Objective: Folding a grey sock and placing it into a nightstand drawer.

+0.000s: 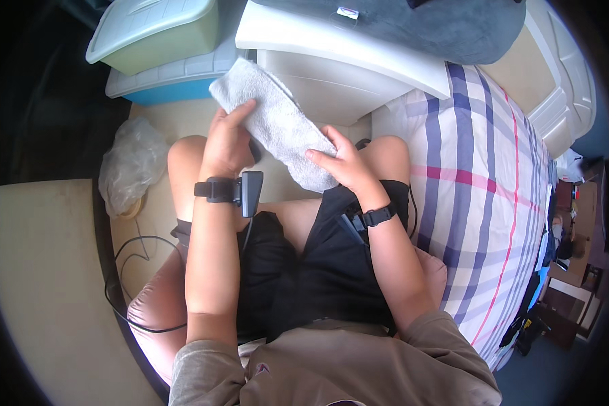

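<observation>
A light grey terry cloth (276, 119), folded into a long strip, is stretched at a slant above my knees. My left hand (231, 134) grips its upper left part, with the thumb lying on top. The lower right part is pinched by my right hand (342, 157), its thumb on the near face and the fingers behind. Each wrist wears a black strap with a small dark device; the left device (251, 194) faces inward, and the right device (354, 227) hangs over my black shorts (335, 274). The cloth's underside is hidden.
Ahead stand a white plastic drawer unit (330, 81) and stacked lidded storage boxes (162, 35). A clear plastic bag (132, 162) lies on the left, near a black cable (112, 294). Plaid bedding (467, 213) borders my right side. I sit on a pink cushion (157, 304).
</observation>
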{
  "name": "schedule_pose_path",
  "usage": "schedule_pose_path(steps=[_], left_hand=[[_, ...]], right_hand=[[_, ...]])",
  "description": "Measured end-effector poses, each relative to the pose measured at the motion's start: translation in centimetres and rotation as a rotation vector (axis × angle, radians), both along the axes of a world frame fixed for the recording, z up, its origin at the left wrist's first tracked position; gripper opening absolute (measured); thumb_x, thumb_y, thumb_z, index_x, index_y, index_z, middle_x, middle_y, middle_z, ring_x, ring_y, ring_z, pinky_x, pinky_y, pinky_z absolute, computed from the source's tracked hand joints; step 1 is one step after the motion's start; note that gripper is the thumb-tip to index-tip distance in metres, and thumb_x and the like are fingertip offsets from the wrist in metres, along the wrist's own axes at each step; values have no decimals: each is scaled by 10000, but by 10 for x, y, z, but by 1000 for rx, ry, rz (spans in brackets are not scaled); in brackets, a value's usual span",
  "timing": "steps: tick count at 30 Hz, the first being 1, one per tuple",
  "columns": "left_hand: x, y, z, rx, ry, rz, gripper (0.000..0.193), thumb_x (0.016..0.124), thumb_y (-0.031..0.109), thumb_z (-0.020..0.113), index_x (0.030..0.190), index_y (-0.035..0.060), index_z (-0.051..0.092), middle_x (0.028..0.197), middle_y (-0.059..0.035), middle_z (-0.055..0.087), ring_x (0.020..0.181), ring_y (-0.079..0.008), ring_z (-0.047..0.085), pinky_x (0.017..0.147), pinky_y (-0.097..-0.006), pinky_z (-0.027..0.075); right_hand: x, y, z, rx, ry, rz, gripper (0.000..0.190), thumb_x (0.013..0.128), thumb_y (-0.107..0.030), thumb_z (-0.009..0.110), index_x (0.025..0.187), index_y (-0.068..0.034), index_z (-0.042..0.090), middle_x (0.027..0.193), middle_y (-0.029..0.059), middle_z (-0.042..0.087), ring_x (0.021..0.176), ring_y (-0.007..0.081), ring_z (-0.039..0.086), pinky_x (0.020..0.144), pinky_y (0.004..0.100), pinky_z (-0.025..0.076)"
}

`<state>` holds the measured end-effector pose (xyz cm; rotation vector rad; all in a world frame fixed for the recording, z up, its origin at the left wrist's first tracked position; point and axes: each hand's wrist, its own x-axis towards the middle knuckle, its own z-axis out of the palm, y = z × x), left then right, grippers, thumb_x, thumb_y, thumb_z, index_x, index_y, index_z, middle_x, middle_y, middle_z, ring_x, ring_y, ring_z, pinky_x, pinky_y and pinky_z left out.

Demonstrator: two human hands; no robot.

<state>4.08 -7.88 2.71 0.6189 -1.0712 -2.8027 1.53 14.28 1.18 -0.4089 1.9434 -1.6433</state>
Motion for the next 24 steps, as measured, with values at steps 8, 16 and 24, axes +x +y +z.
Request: schedule_pose_path(steps=[8, 16, 24], left_hand=[[-20, 9, -21, -31, 95, 133, 276, 877, 49, 574, 1148, 5, 546, 1102, -117, 635, 1002, -233, 622, 893, -371, 505], [-26, 13, 14, 150, -10, 355, 404, 861, 111, 588, 1239, -2, 501, 1238, -147, 564, 1183, -313, 509, 1067, -482, 340], [-37, 23, 12, 147, 93, 284, 428, 855, 124, 618, 1241, -20, 501, 1229, -131, 575, 1158, -280, 531, 1040, -440, 375]], right_hand=[[-3, 23, -4, 21, -185, 89, 522, 774, -135, 768, 1215, 52, 563, 1125, 102, 650, 1008, 169, 604, 898, 305, 462], [3, 65, 5, 73, -262, -56, 540, 746, -190, 786, 1192, 31, 578, 1051, 98, 661, 922, 177, 626, 834, 286, 475], [4, 110, 10, -531, -311, -702, 375, 853, -8, 628, 1216, -40, 539, 1151, 100, 614, 1075, 214, 588, 939, 352, 461]])
